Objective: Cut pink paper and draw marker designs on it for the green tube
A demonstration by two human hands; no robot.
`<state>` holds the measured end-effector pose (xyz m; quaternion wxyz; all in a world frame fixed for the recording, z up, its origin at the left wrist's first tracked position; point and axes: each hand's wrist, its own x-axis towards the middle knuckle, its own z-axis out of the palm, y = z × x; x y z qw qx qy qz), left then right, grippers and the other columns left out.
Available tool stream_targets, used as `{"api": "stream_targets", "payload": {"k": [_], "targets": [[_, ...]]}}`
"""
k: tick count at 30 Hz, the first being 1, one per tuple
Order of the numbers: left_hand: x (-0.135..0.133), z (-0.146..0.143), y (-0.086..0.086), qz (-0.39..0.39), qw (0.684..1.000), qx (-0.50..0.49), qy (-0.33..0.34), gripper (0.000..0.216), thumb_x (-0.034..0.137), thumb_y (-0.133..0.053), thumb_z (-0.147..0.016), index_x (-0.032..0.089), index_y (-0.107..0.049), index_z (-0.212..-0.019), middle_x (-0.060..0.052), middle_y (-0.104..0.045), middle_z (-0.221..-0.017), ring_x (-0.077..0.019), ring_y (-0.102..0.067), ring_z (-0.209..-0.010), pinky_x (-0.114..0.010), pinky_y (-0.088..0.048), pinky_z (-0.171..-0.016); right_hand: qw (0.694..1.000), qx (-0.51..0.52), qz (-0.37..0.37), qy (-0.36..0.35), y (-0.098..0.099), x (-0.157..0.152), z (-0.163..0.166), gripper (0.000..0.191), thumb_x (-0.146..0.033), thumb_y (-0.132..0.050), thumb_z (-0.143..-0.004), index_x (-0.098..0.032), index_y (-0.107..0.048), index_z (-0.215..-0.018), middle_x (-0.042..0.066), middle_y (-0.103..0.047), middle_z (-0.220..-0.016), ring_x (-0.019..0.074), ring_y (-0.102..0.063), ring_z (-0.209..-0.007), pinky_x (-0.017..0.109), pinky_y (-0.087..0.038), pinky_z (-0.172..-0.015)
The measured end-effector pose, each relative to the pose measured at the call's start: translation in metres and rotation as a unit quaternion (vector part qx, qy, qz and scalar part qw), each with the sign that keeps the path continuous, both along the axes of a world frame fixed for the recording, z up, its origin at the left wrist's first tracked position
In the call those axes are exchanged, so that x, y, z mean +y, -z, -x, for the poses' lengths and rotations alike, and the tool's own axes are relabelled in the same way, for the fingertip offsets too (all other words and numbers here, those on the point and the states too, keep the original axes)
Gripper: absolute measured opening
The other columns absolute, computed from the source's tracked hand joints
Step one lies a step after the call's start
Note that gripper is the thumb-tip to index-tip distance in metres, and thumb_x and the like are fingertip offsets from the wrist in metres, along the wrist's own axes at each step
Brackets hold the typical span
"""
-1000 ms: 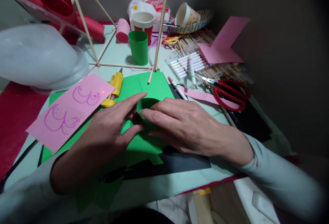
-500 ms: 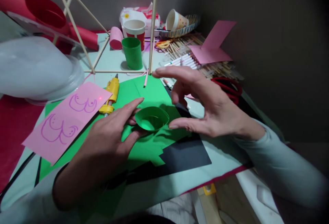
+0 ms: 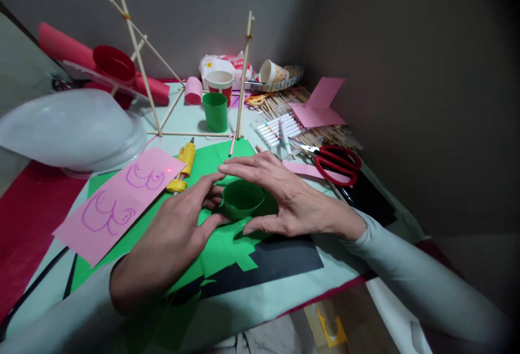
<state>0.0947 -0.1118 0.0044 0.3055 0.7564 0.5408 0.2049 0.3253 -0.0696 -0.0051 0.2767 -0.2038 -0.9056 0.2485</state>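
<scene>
A green paper cup, open at the top, stands on green paper sheets between my two hands. My left hand is curved at its left side, thumb in front and fingers behind, gripping that edge. Around its right side arches my right hand, thumb and fingers apart; whether its fingertips touch the cup, I cannot tell. Beneath the green sheets lies black paper. A yellow glue gun rests just beyond my left hand, and pink paper with purple drawings is left of it.
Red-handled scissors and markers lie at the right. Behind stand another green cup, a paper cup and a wooden stick frame. Clear plastic lids are at the left, a pile of sticks at the back right.
My right hand has moved left and closer around the green paper cup. My left hand stays beside it. The view has tilted up, showing more of the wall.
</scene>
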Motion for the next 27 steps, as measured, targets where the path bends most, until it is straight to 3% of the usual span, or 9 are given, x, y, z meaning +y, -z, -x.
{"api": "stream_targets", "payload": {"k": [4, 7, 10, 13, 15, 19, 21, 24, 27], "targets": [[-0.001, 0.003, 0.003, -0.014, 1.0, 0.009, 0.01, 0.035, 0.036, -0.056, -0.09, 0.017, -0.06, -0.12, -0.013, -0.073, -0.109, -0.0308, -0.069, -0.1, -0.047, -0.054, -0.092, 0.997, 0.066, 0.034, -0.016, 0.009, -0.001, 0.01, 0.056, -0.043, -0.071, -0.096, -0.021, -0.053, -0.144, 0.014, -0.062, -0.139, 0.0245, -0.056, -0.132, 0.044, -0.046, -0.112], [-0.002, 0.005, 0.004, -0.024, 1.0, 0.009, 0.009, 0.046, 0.04, -0.059, -0.092, 0.015, -0.059, -0.13, -0.013, -0.072, -0.109, -0.0309, -0.068, -0.101, -0.047, -0.053, -0.091, 0.992, 0.1, 0.066, 0.045, 0.015, 0.001, 0.012, 0.044, -0.035, -0.072, -0.095, -0.021, -0.059, -0.134, 0.011, -0.068, -0.129, 0.0231, -0.065, -0.121, 0.041, -0.052, -0.105], [-0.003, 0.006, 0.003, -0.049, 0.999, 0.017, 0.006, 0.053, 0.039, -0.058, -0.094, 0.014, -0.055, -0.141, -0.013, -0.069, -0.116, -0.0295, -0.066, -0.102, -0.046, -0.052, -0.093, 0.977, 0.147, 0.066, 0.137, 0.013, 0.007, 0.003, 0.052, -0.035, -0.078, -0.088, -0.024, -0.057, -0.135, 0.01, -0.066, -0.137, 0.0239, -0.065, -0.124, 0.042, -0.051, -0.108], [-0.003, 0.008, 0.0, -0.072, 0.996, 0.049, 0.037, 0.047, 0.039, -0.055, -0.098, 0.014, -0.059, -0.138, -0.015, -0.067, -0.124, -0.0316, -0.063, -0.113, -0.049, -0.048, -0.1, 0.961, 0.174, 0.055, 0.208, 0.006, 0.014, -0.009, 0.06, -0.041, -0.08, -0.086, -0.027, -0.054, -0.138, 0.01, -0.06, -0.147, 0.0264, -0.058, -0.134, 0.046, -0.045, -0.115], [-0.002, 0.012, -0.003, -0.073, 0.994, 0.064, 0.055, 0.046, 0.041, -0.054, -0.099, 0.014, -0.06, -0.136, -0.015, -0.067, -0.125, -0.0326, -0.062, -0.114, -0.05, -0.048, -0.099, 0.955, 0.186, 0.063, 0.222, 0.002, 0.017, -0.014, 0.061, -0.044, -0.078, -0.087, -0.025, -0.053, -0.139, 0.011, -0.056, -0.152, 0.0277, -0.053, -0.139, 0.048, -0.041, -0.118], [0.004, 0.021, -0.013, -0.057, 0.996, 0.058, 0.038, 0.054, 0.051, -0.058, -0.095, 0.013, -0.063, -0.134, -0.014, -0.071, -0.111, -0.0295, -0.067, -0.091, -0.045, -0.052, -0.082, 0.945, 0.212, 0.078, 0.237, -0.002, 0.017, -0.017, 0.063, -0.049, -0.077, -0.086, -0.024, -0.053, -0.139, 0.01, -0.054, -0.154, 0.0288, -0.051, -0.141, 0.049, -0.039, -0.12], [0.008, 0.024, -0.019, -0.054, 0.996, 0.063, 0.036, 0.058, 0.056, -0.056, -0.095, 0.014, -0.063, -0.133, -0.013, -0.073, -0.111, -0.0293, -0.068, -0.088, -0.044, -0.051, -0.079, 0.939, 0.216, 0.068, 0.259, -0.002, 0.017, -0.019, 0.064, -0.052, -0.078, -0.085, -0.026, -0.054, -0.138, 0.009, -0.055, -0.153, 0.0297, -0.051, -0.141, 0.05, -0.038, -0.121], [0.019, 0.02, -0.023, -0.061, 0.99, 0.103, 0.069, 0.059, 0.056, -0.051, -0.098, 0.013, -0.06, -0.138, -0.014, -0.073, -0.118, -0.0314, -0.069, -0.097, -0.045, -0.052, -0.086, 0.933, 0.223, 0.054, 0.278, 0.002, 0.022, -0.022, 0.067, -0.057, -0.076, -0.085, -0.027, -0.051, -0.14, 0.009, -0.053, -0.153, 0.0308, -0.048, -0.144, 0.051, -0.039, -0.121], [0.035, 0.006, -0.019, -0.08, 0.974, 0.182, 0.111, 0.055, 0.043, -0.052, -0.098, 0.01, -0.056, -0.142, -0.019, -0.068, -0.128, -0.0343, -0.066, -0.113, -0.047, -0.049, -0.099, 0.932, 0.223, 0.057, 0.279, 0.007, 0.027, -0.025, 0.068, -0.056, -0.074, -0.086, -0.027, -0.048, -0.141, 0.01, -0.051, -0.154, 0.0312, -0.046, -0.146, 0.051, -0.042, -0.119]]}}
